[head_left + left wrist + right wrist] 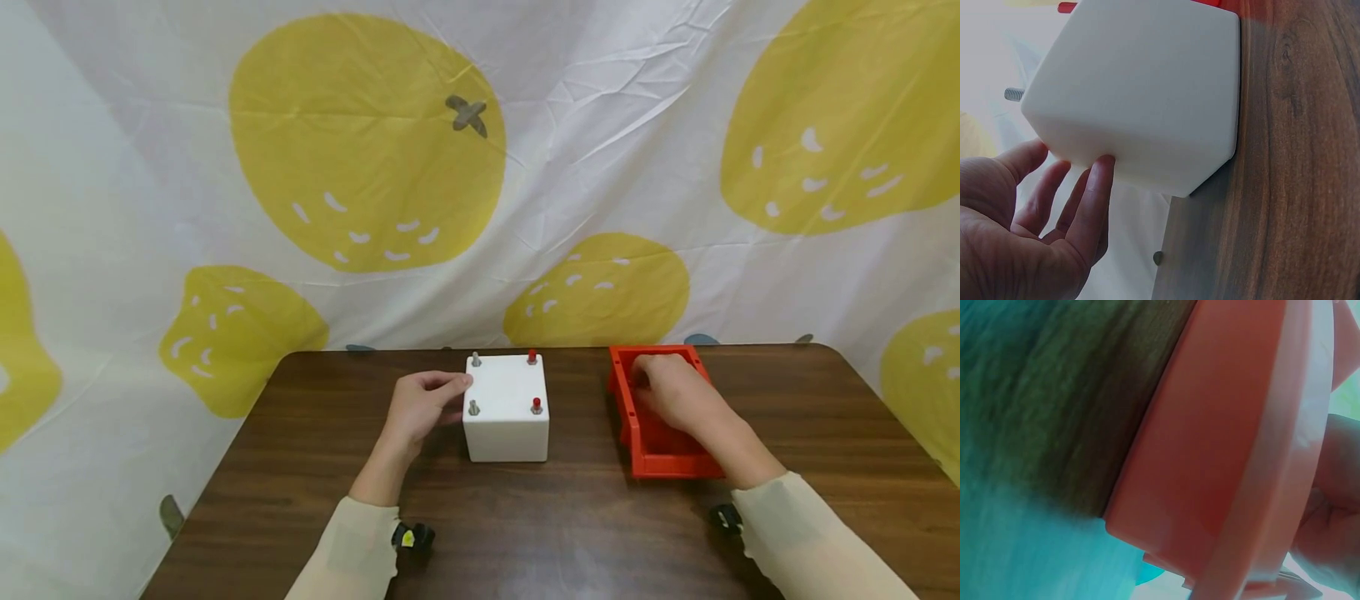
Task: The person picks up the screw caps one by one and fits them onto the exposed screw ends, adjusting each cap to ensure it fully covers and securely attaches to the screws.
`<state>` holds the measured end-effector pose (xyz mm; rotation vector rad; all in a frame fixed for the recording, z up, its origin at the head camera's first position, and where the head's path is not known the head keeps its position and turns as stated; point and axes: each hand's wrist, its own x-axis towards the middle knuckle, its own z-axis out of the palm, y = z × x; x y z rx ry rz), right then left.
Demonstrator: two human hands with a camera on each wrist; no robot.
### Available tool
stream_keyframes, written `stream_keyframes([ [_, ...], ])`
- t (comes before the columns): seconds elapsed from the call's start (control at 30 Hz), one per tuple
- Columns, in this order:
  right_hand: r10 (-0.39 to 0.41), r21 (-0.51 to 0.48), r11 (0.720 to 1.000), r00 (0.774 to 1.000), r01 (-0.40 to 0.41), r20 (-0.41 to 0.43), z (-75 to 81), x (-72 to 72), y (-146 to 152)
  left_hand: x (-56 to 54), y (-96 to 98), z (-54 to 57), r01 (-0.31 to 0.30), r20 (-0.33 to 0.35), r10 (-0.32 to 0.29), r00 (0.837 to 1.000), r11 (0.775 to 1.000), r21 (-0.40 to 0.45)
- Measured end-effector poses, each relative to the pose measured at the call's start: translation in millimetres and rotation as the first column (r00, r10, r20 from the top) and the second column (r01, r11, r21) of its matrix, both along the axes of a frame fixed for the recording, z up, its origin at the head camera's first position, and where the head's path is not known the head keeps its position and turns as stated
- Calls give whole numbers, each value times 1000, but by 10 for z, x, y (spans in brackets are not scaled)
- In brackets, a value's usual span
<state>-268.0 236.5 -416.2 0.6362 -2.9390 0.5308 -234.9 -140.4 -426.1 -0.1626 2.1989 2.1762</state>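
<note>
A white box (507, 387) stands upright on the table, with a bolt at each top corner. The two left bolts (474, 407) are bare metal; the two on the right carry red caps (536, 402). Against the box's left side rests my left hand (427, 406), its thumb near the top edge and fingertips lower on the side wall, as the left wrist view also shows. My right hand (675, 392) reaches down into a red bin (678, 467). Its fingers are hidden inside, so I cannot tell what they hold.
Both things stand on a dark wood-grain table (555, 525), the bin to the right of the box. A white cloth (570, 167) with yellow fruit prints hangs behind the table's far edge. The bin's wall (1210, 437) fills much of the right wrist view.
</note>
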Motion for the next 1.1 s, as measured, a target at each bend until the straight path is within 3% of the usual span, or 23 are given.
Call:
stream_keyframes([
  [0.57, 15, -109, 994, 990, -31, -143, -11, 56, 89, -2, 14, -1, -12, 15, 12, 1000, 1000, -7],
  [1.1, -67, -214, 976, 995, 51, -72, 116, 173, 86, 2, -3, 35, -8, 17, 9, 1000, 1000, -21],
])
